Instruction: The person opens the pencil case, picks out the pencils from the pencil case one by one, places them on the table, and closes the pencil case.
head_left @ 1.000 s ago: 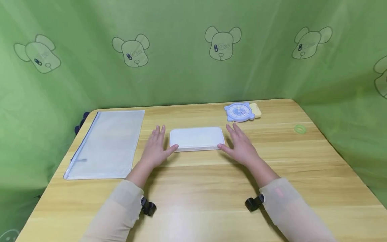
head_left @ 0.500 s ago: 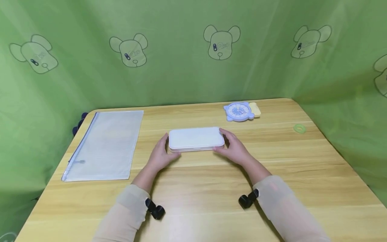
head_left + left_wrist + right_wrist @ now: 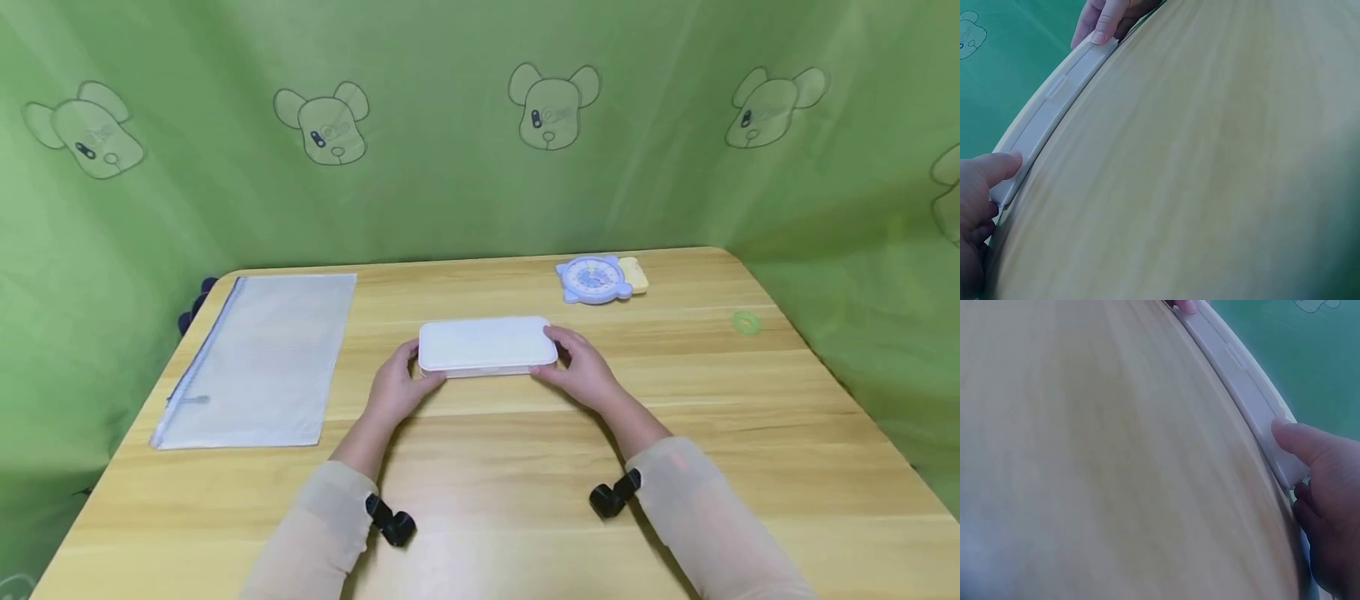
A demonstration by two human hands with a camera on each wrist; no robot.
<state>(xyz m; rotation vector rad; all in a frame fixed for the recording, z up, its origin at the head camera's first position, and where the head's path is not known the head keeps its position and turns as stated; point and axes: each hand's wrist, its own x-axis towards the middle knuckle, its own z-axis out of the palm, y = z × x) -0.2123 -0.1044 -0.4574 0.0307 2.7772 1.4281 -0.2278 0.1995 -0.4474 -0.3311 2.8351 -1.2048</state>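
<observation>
A white rectangular case (image 3: 486,343) with rounded corners and a closed lid lies across the middle of the wooden table. My left hand (image 3: 395,386) grips its left end, thumb along the front side and fingers round the end. At the other end my right hand (image 3: 583,372) holds it the same way, its index finger at the far right corner. Both wrist views show the case's front side (image 3: 1054,106) with a small catch in the middle and a thumb pressed near each end. The fingers behind the case's ends are partly hidden.
To the left lies a flat translucent zip pouch (image 3: 262,362). A blue toy clock (image 3: 592,279) sits at the back right, with a pale yellow piece (image 3: 634,275) beside it. Near the right edge is a green ring (image 3: 746,322). Green curtains (image 3: 450,192) surround the table (image 3: 480,483).
Both hands have come in from beside the case, and their fingers have curled onto its ends. The case stays in nearly the same place.
</observation>
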